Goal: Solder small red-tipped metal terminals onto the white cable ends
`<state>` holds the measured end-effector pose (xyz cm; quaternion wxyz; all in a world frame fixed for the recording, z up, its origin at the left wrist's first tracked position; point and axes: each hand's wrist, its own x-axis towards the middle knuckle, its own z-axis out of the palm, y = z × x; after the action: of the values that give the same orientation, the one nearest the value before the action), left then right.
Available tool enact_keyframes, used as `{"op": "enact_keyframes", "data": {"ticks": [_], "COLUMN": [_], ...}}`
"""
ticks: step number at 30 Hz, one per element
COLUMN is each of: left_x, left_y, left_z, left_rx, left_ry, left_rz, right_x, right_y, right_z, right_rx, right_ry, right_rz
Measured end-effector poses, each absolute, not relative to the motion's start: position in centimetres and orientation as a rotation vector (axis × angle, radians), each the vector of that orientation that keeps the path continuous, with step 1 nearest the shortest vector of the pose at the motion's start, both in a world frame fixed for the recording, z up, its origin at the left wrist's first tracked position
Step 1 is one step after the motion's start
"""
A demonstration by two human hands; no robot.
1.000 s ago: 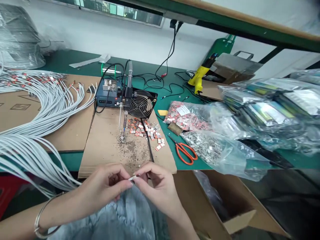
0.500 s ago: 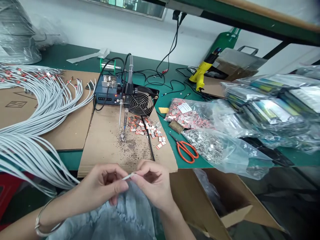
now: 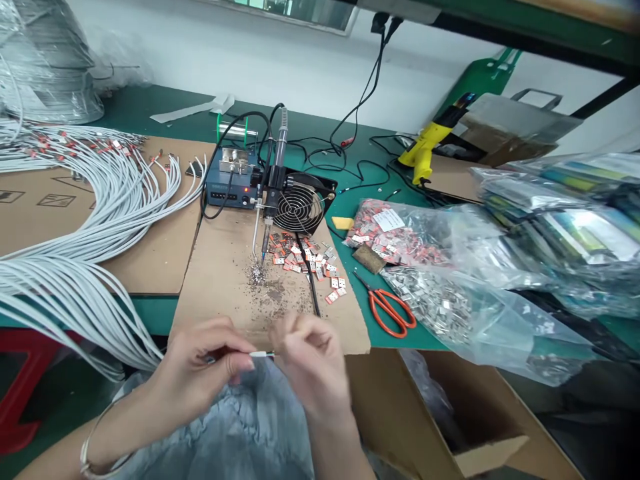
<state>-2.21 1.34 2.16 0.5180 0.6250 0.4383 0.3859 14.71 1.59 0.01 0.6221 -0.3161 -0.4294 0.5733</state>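
WHITE CABLE END PINCHED IN L HAND, NR BENCH EDGE

Head cam: L hand (image 3: 200, 367) closed, thumb & fingers gripping white cable (image 3: 259, 355); cable's tip, w/ thin wires, points twd R hand (image 3: 313, 363). R hand blurred, fingers curled at the wires; can't tell if gripping. Cable is betw. hands, nr front edge of cardboard sheet (image 3: 210, 287). On sheet: loose pile of small plugs (image 3: 303, 257), orange & metal; soldering iron (image 3: 279, 160), slightly tilted, tip down; fan (image 3: 299, 207) just behind pile. R of sheet, on green bench (image 3: 357, 267): orange-handled scissors (image 3: 393, 313), bag of metal pcs (image 3: 435, 300) beside. Far L: cable bundle (image 3: 125, 220), partly on cardboard.
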Motion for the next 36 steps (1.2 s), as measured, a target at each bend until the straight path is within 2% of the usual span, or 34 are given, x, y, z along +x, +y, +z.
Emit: {"op": "enact_keyframes", "data": {"ticks": [3, 6, 12, 17, 24, 28, 33, 36], "left_x": [-2.3, -2.3, -2.3, -2.3, -1.5, -1.5, -2.2, -2.5], "left_y": [1.7, 1.8, 1.3, 1.2, 1.7, 1.7, 1.4, 1.1], "left_z": [2.0, 2.0, 2.2, 2.0, 1.9, 1.8, 1.9, 1.9], "left_rx": [1.222, 1.149, 1.704, 1.905, 1.229, 1.082, 1.19, 1.338], "left_ry": [0.956, 0.889, 1.018, 1.024, 0.937, 0.938, 1.019, 1.042], "left_rz": [0.8, 0.625, 0.619, 0.671, 0.622, 0.655, 0.631, 0.575], "right_x": [16.1, 16.3, 16.0, 16.7, 14.0, 12.1, 13.8, 15.7], "right_y": [1.9, 1.8, 1.6, 1.7, 1.2, 1.2, 2.2, 2.7], "right_z": [0.5, 1.4, 2.8, 2.8, 0.8, -0.4, 0.4, 1.6], "right_rx": [-0.763, -0.925, -1.028, -1.021, -0.809, -0.796, -0.797, -0.889], "right_ry": [-1.057, -1.501, -1.882, -1.849, -1.367, -1.131, -1.435, -1.713], "right_rz": [1.316, 1.208, 1.022, 1.067, 1.036, 1.0, 1.199, 1.181]}}
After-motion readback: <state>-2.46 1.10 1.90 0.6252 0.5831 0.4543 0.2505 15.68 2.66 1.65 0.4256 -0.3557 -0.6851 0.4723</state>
